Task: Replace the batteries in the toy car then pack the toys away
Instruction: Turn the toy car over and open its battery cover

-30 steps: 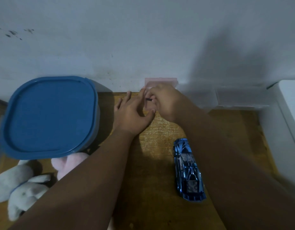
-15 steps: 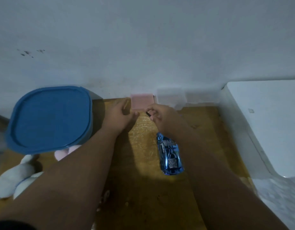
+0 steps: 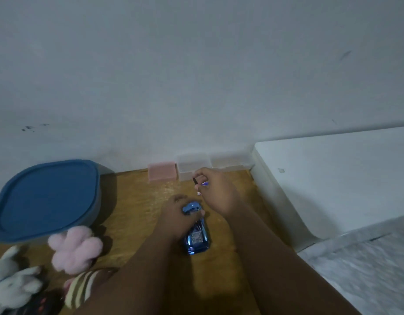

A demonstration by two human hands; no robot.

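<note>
A shiny blue toy car (image 3: 197,236) lies on the wooden table (image 3: 137,201), nose toward the wall. My left hand (image 3: 180,214) is closed over the car's front end. My right hand (image 3: 215,189) hovers just beyond the car, pinching a small thin dark tool (image 3: 194,181) between fingertips; something small and purple shows under the fingers. A big container with a blue lid (image 3: 45,198) stands at the left. Pink (image 3: 74,248), white (image 3: 13,285) and striped (image 3: 82,287) plush toys lie at the lower left.
A small pink box (image 3: 162,173) and two clear plastic boxes (image 3: 191,165) sit against the wall behind my hands. A white cabinet top (image 3: 333,178) borders the table on the right, with a grey marbled surface (image 3: 367,269) below it.
My left hand left the pink box and came back onto the car's front. My right hand shifted right with the small tool. The camera view tilted and widened.
</note>
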